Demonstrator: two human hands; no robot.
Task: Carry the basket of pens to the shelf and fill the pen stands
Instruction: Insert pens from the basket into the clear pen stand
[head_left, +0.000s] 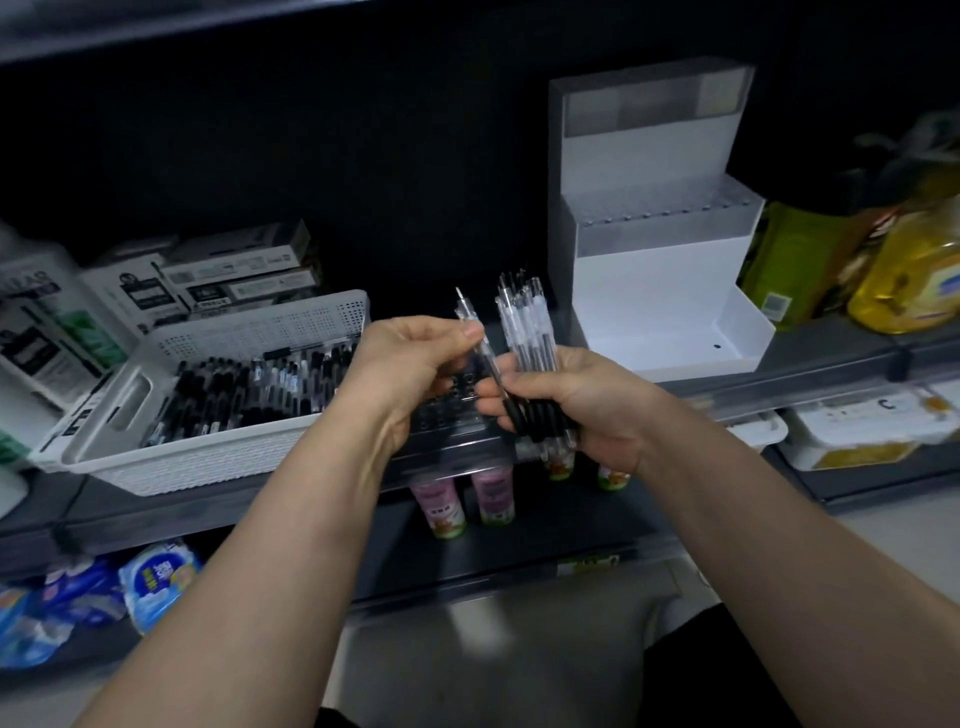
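the left hand (410, 364) pinches a single pen (477, 340) between thumb and forefinger, its tip pointing up. just beside it, the right hand (582, 405) grips a bundle of pens (524, 327), fingers curled round the black grips, clear barrels standing upright. the two hands nearly touch above a dark stand with holes (447, 410). the white basket (208, 462) sits on the shelf (831, 364) to the left, more pens (249, 389) lying inside it. a white tiered pen stand (654, 270) stands on the same shelf to the right, beside yellow bottles (909, 275). stacked boxes (234, 270) lie behind the basket.
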